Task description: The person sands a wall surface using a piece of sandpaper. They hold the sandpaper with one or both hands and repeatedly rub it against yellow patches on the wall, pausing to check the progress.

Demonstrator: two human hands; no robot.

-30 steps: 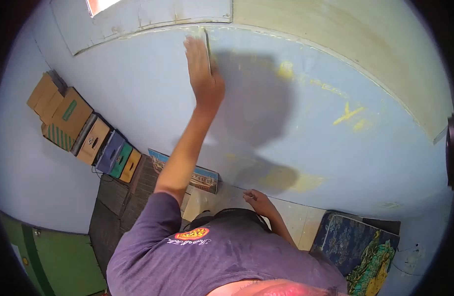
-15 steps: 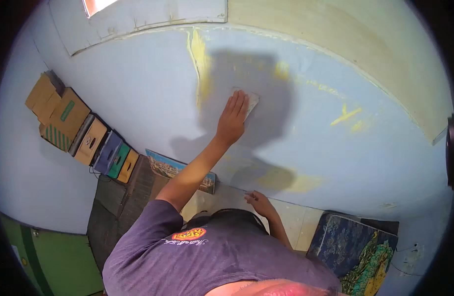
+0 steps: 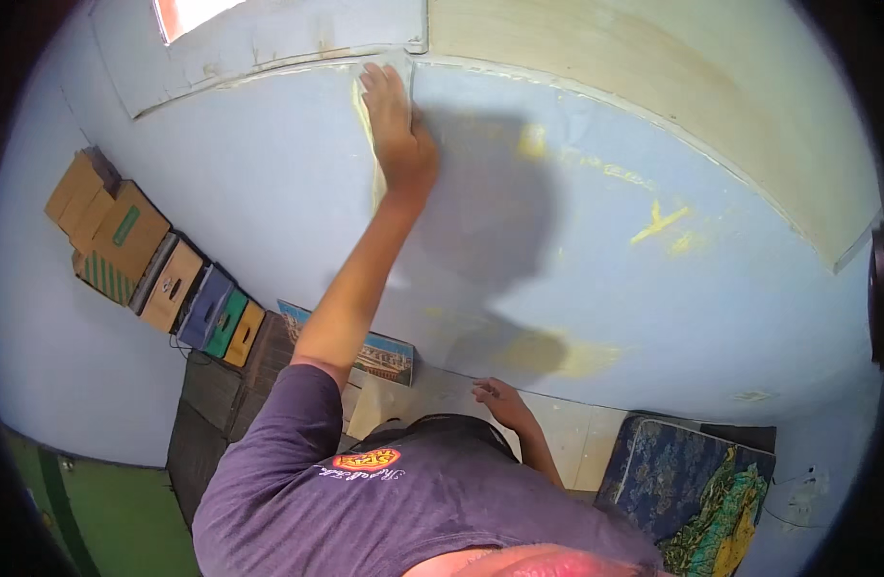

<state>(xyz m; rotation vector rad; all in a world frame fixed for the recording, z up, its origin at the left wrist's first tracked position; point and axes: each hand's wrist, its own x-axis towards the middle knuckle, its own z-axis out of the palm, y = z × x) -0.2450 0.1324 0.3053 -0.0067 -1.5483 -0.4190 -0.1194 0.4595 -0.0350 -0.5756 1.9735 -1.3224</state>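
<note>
My left hand (image 3: 399, 130) is raised high against the light blue wall (image 3: 278, 183), fingers extended over a pale, flat sheet (image 3: 399, 63) pressed to the surface. What the sheet is made of I cannot tell. It lies by the top of a yellow patch and a raised crack line (image 3: 369, 115), just under the ledge. Most of the sheet is hidden by my fingers and palm. Low at my waist, my right hand (image 3: 500, 400) hangs with loosely bent fingers apart and nothing in it.
More yellow marks (image 3: 661, 221) show on the wall to the right. A cardboard box (image 3: 124, 231) sits on a coloured drawer unit (image 3: 211, 298) at left. A picture panel (image 3: 384, 358) leans at the wall's foot. A folded blue mattress (image 3: 653, 471) with patterned cloth lies at lower right.
My left hand has moved up and to the left across the wall with the pale sheet, from the middle to beneath the ledge. My right hand stays low, almost unmoved.
</note>
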